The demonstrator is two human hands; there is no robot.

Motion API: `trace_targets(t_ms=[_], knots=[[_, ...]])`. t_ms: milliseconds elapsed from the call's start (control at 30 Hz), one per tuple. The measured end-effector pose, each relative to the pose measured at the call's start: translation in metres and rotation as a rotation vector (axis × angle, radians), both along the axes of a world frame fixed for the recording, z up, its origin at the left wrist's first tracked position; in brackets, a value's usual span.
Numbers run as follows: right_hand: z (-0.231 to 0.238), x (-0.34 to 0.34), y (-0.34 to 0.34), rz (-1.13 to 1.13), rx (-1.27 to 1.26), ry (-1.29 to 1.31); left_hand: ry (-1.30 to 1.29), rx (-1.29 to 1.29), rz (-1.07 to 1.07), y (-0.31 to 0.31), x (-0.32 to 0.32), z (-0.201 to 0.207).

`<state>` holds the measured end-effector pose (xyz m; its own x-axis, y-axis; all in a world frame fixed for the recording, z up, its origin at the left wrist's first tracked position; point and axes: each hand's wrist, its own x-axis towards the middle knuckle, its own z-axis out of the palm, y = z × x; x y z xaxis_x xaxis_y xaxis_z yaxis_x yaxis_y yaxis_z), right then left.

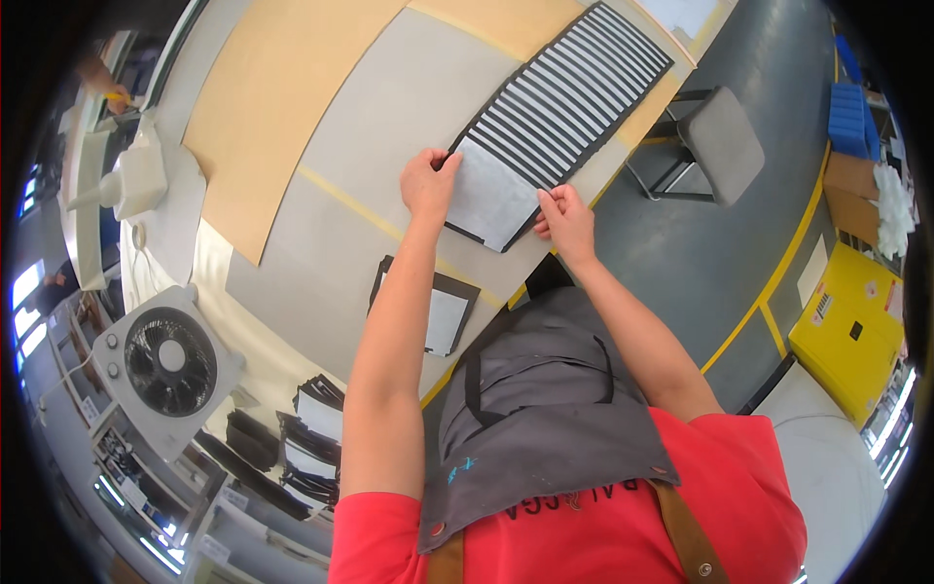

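A long row of overlapping dark flat pieces with pale strips (574, 90) runs up the table away from me. Its nearest piece is a grey-white panel with black edges (493, 193), whose pale face shows whole. At that panel's upper left corner my left hand (428, 183) is closed, thumb and fingers pinching the edge. My right hand (568, 222) pinches the opposite edge with curled fingers. Below my left wrist lies a separate dark piece with a pale patch (448, 316), partly hidden by my forearm.
Tan board (277, 107) covers part of the table (389, 117). To the left stand a box fan (171, 356), a white plastic bottle (141, 175) and stacked dark pieces (311, 443). On the right are a grey chair (720, 146) and a yellow cabinet (848, 331). Another person's hand (115, 92) shows far left.
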<state>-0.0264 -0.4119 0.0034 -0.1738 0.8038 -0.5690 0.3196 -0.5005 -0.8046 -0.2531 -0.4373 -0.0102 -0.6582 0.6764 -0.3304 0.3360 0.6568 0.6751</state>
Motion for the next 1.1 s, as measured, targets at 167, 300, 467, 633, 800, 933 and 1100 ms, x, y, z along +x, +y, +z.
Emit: trace_targets(t_ms=[167, 300, 467, 633, 800, 933, 1100], knots=[[-0.005, -0.001, -0.001, 0.005, 0.042, -0.003, 0.035, -0.026, -0.020, 0.003, -0.001, 0.000], [-0.003, -0.001, -0.001, 0.057, 0.059, -0.084, 0.170, 0.011, 0.017, -0.006, -0.002, 0.002], [0.013, -0.006, -0.015, 0.186, 0.460, -0.307, 0.155, 0.161, 0.127, -0.059, -0.029, 0.023], [0.018, -0.038, -0.092, 0.613, 0.451, -0.057, 0.090, 0.182, 0.250, -0.170, -0.045, 0.030], [0.001, -0.057, -0.133, 0.781, 0.534, -0.033, 0.082, 0.097, 0.279, -0.256, -0.026, 0.016], [-0.004, -0.059, -0.141, 0.831, 0.723, -0.095, 0.057, 0.111, 0.296, -0.281, -0.011, 0.008], [-0.005, -0.062, -0.142, 0.840, 0.788, -0.126, 0.052, 0.136, 0.295, -0.283, -0.002, 0.018]])
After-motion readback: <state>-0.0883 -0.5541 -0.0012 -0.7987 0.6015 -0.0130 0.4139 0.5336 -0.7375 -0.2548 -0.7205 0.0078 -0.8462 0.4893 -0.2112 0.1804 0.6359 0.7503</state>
